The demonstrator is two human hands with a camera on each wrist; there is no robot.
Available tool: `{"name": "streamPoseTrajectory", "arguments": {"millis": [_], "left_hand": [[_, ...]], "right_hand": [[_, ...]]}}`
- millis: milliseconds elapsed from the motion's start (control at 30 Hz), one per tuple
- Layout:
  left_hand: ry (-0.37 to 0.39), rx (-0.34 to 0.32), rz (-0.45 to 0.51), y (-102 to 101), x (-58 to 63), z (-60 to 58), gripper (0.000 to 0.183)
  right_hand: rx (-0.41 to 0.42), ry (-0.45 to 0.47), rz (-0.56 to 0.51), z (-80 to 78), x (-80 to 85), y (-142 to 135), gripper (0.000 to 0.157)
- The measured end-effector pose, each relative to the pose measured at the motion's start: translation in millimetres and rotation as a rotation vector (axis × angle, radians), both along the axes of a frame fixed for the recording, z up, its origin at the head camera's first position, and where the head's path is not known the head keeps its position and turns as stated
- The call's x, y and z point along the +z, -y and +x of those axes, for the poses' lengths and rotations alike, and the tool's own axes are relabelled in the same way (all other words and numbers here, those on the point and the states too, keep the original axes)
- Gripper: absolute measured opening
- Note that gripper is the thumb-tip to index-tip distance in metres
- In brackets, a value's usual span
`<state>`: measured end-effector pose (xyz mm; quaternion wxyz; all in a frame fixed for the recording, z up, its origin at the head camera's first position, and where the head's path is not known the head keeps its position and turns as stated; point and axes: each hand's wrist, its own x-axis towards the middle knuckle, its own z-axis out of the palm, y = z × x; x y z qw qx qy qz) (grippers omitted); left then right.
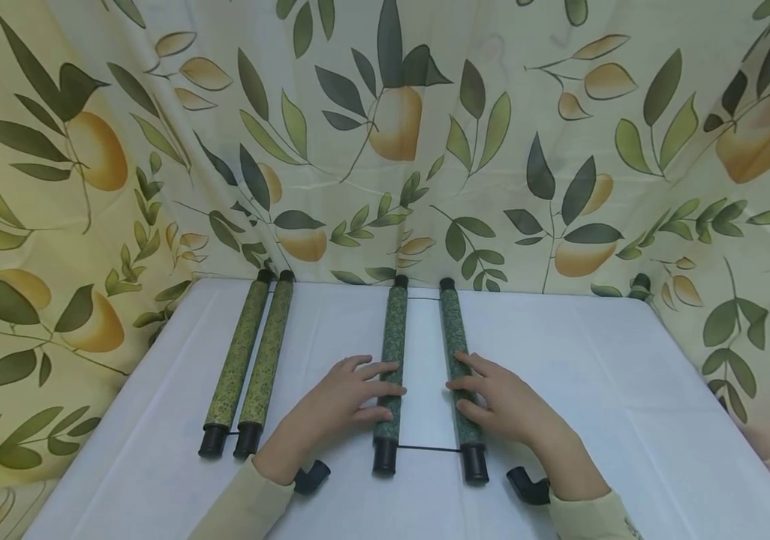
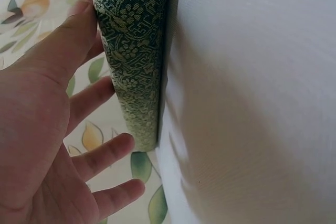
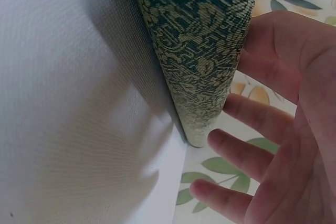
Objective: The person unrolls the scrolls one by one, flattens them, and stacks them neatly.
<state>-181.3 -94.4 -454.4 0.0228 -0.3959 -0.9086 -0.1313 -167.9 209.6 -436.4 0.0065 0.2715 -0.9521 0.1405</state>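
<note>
In the middle of the table lies a dark green patterned scroll, its left roll [image 1: 394, 337] and right roll [image 1: 454, 330] parallel with a pale strip between them. Both rolls end in black knobs, with a thin dark line spanning them at each end. My left hand [image 1: 351, 394] lies with spread fingers across the left roll; the thumb is near its lower part. On the other side my right hand [image 1: 509, 397] has its spread fingertips at the right roll. Both wrist views show the brocade cover close up, with relaxed fingers [image 3: 244, 156] alongside it.
A yellow-green scroll [image 1: 266, 352], also in two rolls, lies on the left of the white table [image 1: 581, 360]. Black curved pieces [image 1: 527, 486] sit by both wrists. A curtain [image 1: 351, 187] printed with fruit and leaves hangs behind the table and at its sides.
</note>
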Motion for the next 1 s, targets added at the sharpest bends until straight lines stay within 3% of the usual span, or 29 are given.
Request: {"name": "streamPoseTrajectory", "arguments": {"millis": [600, 1000], "left_hand": [[0.025, 0.024, 0.011, 0.7, 1.0, 0.6, 0.04], [-0.022, 0.023, 0.039, 4.4, 1.7, -0.4, 0.036]], "right_hand": [[-0.02, 0.003, -0.006, 2.3, 5.6, -3.3, 0.025], [-0.019, 0.016, 0.004, -0.5, 2.3, -5.6, 0.027]]}}
